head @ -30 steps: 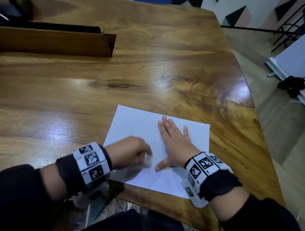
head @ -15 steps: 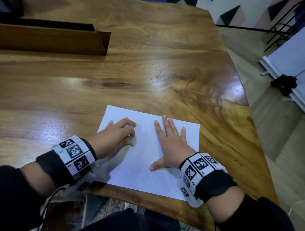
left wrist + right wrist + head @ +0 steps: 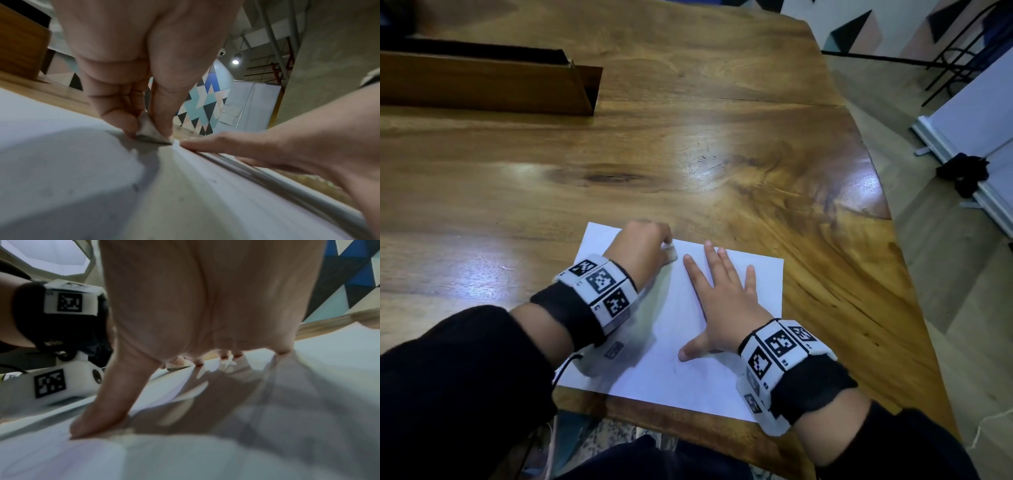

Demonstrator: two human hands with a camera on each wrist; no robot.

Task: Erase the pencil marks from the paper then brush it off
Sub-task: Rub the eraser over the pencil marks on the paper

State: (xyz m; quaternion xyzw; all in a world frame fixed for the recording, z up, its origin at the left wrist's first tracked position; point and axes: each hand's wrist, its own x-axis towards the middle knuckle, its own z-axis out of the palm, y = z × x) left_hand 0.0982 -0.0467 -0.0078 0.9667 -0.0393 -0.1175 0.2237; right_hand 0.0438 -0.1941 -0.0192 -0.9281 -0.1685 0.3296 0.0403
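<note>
Left hand [image 3: 642, 245] pinches the eraser [image 3: 151, 132] between thumb and fingertips, pressing it onto the paper [image 3: 688, 377] near the far edge. Right hand [image 3: 726, 301] lies flat, fingers spread, on the sheet, whose long axis runs near to far across the table [image 3: 688, 144].

Head view looks steeply down over the table [image 3: 688, 144]; both wrist views sit low, close behind each hand, skimming the paper [image 3: 722, 383] all three share.

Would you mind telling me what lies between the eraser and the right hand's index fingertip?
Only a narrow strip of bare paper separates the eraser from the right hand, clearest in the left wrist view.
</note>
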